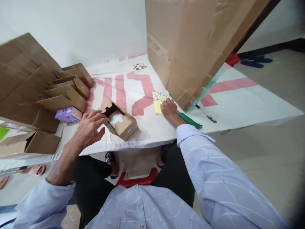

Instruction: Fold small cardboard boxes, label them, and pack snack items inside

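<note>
A small open cardboard box (125,124) lies on the white sheet with red stripes (133,92), with a white and pale blue packet (115,118) inside. My left hand (90,128) hovers at the box's left flap, fingers spread and holding nothing. My right hand (168,108) rests on the lower right corner of a yellow sheet (158,102) that carries several small pale stickers. Its fingers are curled down onto the sheet; whether they pinch a sticker is hidden.
Folded cardboard boxes (69,89) stack at the left, with a purple packet (68,114) in front. A large taped carton (190,44) towers at the right. A green strip (190,121) and a pen (206,114) lie near my right wrist. Someone's foot (35,169) shows lower left.
</note>
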Available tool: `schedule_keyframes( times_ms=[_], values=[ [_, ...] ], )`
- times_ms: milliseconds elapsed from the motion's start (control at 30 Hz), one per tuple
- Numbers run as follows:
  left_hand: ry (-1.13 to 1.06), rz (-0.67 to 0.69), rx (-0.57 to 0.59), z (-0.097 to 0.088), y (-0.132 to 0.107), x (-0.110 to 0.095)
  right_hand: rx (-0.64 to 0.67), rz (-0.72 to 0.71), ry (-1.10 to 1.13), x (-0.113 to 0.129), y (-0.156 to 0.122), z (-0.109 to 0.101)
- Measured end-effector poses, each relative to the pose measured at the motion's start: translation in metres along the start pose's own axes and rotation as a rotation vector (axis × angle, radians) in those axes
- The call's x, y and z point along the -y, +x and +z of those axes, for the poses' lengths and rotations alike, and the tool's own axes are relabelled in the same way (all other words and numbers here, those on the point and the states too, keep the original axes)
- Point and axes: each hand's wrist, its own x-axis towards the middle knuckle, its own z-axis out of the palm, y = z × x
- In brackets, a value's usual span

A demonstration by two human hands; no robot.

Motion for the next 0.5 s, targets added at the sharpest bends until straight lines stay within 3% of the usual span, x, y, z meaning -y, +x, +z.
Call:
schedule_keyframes(
  times_ms=[100, 167, 300, 367, 500],
  values=[
    [0.083, -0.001, 0.088, 0.000, 0.001, 0.002, -0.006, 0.035, 0.022, 0.006, -0.006, -0.012],
    [0.099, 0.011, 0.106, -0.001, 0.002, 0.002, -0.079, 0.021, 0.111, 0.016, -0.017, -0.023],
    [0.093, 0.009, 0.114, 0.000, 0.006, 0.003, -0.153, -0.100, 0.305, 0.062, -0.071, -0.027],
    [0.079, 0.010, 0.097, 0.002, 0.007, 0.004, -0.039, -0.224, 0.669, 0.097, -0.108, -0.017],
    [0.040, 0.025, 0.073, 0.006, 0.008, 0.006, 0.097, -0.137, 1.191, 0.160, -0.164, 0.011]
  ],
)
